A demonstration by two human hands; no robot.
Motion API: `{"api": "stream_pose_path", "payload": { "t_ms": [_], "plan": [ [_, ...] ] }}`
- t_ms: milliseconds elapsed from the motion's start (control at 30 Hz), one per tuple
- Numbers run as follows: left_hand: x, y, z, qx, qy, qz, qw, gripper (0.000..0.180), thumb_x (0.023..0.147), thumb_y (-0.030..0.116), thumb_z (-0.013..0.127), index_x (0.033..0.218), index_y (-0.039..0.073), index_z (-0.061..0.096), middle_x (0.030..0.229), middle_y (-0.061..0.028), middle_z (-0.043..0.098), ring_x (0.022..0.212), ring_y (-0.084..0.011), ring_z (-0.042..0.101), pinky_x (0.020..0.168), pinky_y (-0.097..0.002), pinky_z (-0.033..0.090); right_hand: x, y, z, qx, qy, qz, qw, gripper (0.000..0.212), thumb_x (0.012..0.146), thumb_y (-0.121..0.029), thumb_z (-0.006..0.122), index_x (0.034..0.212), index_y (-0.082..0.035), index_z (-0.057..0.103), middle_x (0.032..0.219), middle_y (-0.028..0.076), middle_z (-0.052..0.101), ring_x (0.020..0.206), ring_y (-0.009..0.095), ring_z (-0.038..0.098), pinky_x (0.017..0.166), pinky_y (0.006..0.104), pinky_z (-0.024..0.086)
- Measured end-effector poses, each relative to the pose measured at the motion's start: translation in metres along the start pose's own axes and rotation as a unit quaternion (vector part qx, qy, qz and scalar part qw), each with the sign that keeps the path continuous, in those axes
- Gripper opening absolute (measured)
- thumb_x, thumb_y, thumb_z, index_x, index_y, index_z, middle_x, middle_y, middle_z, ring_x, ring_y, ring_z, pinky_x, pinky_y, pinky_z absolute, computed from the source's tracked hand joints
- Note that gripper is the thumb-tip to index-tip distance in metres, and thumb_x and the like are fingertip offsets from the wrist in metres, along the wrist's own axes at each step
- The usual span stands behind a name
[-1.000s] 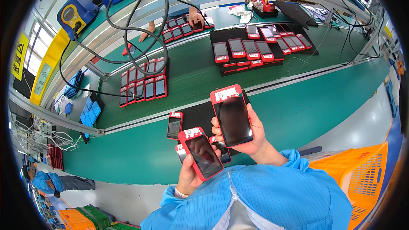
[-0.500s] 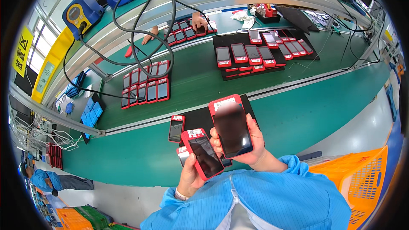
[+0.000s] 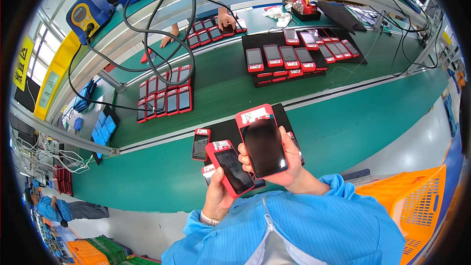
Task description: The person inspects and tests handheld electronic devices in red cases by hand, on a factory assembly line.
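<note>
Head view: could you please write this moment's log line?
left hand: holds red device; right hand: holds second red device; nearby: black mat

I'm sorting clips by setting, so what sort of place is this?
Probably an electronics assembly or inspection line. What shows it: red-cased screen devices, two held and many more in rows, a long green work surface, and a corded blue-and-yellow bench unit at upper left.

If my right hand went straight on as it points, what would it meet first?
Your right hand points leftward, so probably the red-cased phone in your left hand; depth is unclear, so it might pass above.
</note>
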State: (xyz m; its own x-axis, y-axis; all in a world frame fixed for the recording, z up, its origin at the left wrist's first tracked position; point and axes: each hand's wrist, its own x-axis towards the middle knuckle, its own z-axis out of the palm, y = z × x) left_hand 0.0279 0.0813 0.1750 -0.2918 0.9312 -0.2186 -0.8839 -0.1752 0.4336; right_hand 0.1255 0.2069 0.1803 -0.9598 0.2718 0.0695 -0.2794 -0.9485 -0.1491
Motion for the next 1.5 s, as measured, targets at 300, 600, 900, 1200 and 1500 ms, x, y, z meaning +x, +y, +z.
{"api": "stream_pose_path", "payload": {
  "t_ms": [300,600,900,1200,1500],
  "plan": [
    [-0.012,-0.006,-0.015,0.097,-0.001,-0.043,0.994,0.064,0.078,0.033,0.064,0.125,0.003,0.033,0.112,-0.0077,0.05,0.1,-0.0177,0.053,0.088,-0.0335,0.045,-0.003,0.001,-0.003,0.003,-0.002,0.0,1.0,0.069,0.082,-0.057,0.043,0.122,-0.001,0.037,0.106,0.018,0.045,0.09,0.027,0.045,0.076,0.0379,0.041],
    [-0.035,0.0,-0.023,0.254,-0.058,-0.171,0.95,0.056,0.091,0.037,0.042,0.131,0.003,0.027,0.121,-0.0118,0.047,0.107,-0.0177,0.051,0.09,-0.032,0.042,-0.003,-0.004,-0.007,0.052,-0.017,0.009,0.998,0.063,0.085,-0.054,0.039,0.121,-0.002,0.042,0.106,0.018,0.05,0.092,0.028,0.05,0.079,0.0396,0.043],
    [-0.048,-0.004,-0.02,0.221,-0.014,-0.169,0.96,0.057,0.093,0.04,0.032,0.135,0.003,0.022,0.126,-0.0162,0.043,0.116,-0.0215,0.044,0.098,-0.0346,0.035,-0.005,-0.003,-0.01,0.083,-0.016,0.026,0.996,0.065,0.085,-0.054,0.039,0.123,-0.002,0.041,0.106,0.019,0.05,0.092,0.03,0.051,0.079,0.04,0.045],
    [-0.051,-0.003,-0.017,0.152,0.029,-0.159,0.975,0.056,0.09,0.033,0.039,0.134,0.002,0.023,0.126,-0.0176,0.042,0.114,-0.0229,0.046,0.097,-0.0338,0.036,-0.004,-0.003,0.002,0.037,0.042,0.022,0.998,0.064,0.083,-0.057,0.039,0.12,-0.005,0.042,0.099,0.014,0.043,0.084,0.023,0.042,0.071,0.0344,0.04],
    [-0.039,-0.003,-0.017,0.148,-0.018,-0.104,0.983,0.065,0.084,0.034,0.048,0.133,0.0,0.023,0.124,-0.018,0.042,0.111,-0.0249,0.048,0.093,-0.0341,0.041,-0.002,-0.006,-0.007,0.077,-0.029,0.022,0.996,0.065,0.084,-0.055,0.04,0.124,-0.004,0.041,0.107,0.018,0.05,0.092,0.029,0.052,0.078,0.0396,0.044]
  ]
}}
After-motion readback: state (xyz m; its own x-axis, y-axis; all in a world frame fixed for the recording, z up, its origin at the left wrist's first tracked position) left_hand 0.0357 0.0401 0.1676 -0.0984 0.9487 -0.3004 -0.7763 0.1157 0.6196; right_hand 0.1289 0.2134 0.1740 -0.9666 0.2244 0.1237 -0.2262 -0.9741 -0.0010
